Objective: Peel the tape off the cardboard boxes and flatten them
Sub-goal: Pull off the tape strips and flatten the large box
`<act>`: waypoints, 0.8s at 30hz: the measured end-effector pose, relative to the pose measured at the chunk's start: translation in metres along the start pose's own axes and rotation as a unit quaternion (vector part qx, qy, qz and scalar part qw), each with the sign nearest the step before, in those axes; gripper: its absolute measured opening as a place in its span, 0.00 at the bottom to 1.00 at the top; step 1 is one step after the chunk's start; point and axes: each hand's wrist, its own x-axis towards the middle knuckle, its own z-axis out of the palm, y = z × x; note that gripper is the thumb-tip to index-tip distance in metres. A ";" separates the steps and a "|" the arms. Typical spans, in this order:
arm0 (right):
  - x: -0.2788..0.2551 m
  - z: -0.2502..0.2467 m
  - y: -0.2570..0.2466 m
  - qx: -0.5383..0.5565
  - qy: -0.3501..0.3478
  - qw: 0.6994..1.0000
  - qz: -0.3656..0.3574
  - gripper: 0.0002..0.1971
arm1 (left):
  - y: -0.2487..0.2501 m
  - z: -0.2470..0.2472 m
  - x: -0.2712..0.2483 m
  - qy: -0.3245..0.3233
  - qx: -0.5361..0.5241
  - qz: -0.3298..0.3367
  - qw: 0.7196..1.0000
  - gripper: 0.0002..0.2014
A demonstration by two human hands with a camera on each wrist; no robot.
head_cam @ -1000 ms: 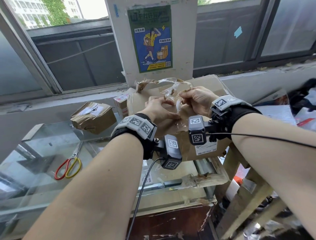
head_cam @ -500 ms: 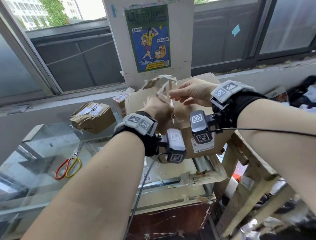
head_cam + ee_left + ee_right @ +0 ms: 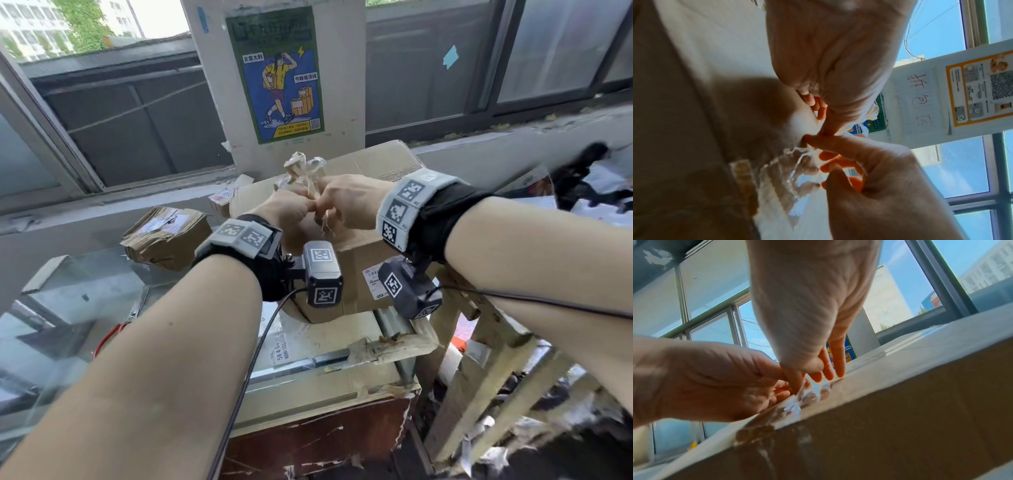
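A large brown cardboard box (image 3: 359, 263) with a white label stands on the counter's right end. My two hands meet over its top. My left hand (image 3: 301, 206) and my right hand (image 3: 322, 207) both pinch a crumpled strip of clear tape (image 3: 301, 168), whose loose end sticks up behind them. In the left wrist view the tape (image 3: 785, 167) stretches from the box (image 3: 684, 113) up to the fingers (image 3: 838, 155). In the right wrist view my right thumb and forefinger (image 3: 796, 382) pinch the tape (image 3: 795, 404) at the box (image 3: 900, 426) edge, with the other fingers straight on the cardboard.
A crushed smaller box (image 3: 168, 236) lies on the glass counter (image 3: 68, 308) to the left, and another small parcel (image 3: 224, 198) sits behind. Red scissor handles (image 3: 106, 342) peek out beside my left forearm. A wooden frame (image 3: 479, 359) stands at the right, a poster (image 3: 277, 72) on the pillar.
My right hand, lifted off with loosened fingers half a second ago, has come back down against my left hand and pinches the tape again. The loose tape end stands more upright.
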 end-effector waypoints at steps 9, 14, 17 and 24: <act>-0.004 0.002 0.005 -0.135 -0.023 0.990 -0.032 0.16 | 0.003 0.001 -0.012 -0.037 0.078 0.059 0.995 0.20; 0.015 0.014 0.005 -0.020 -0.055 0.996 0.062 0.21 | 0.001 -0.002 -0.026 -0.075 -0.025 0.047 0.996 0.22; 0.019 0.007 0.002 0.015 -0.052 0.996 0.072 0.05 | -0.001 -0.001 -0.025 -0.058 -0.038 0.049 0.996 0.24; 0.003 -0.001 0.009 0.100 0.046 0.993 0.044 0.18 | -0.005 -0.011 -0.017 -0.041 0.016 0.008 0.999 0.27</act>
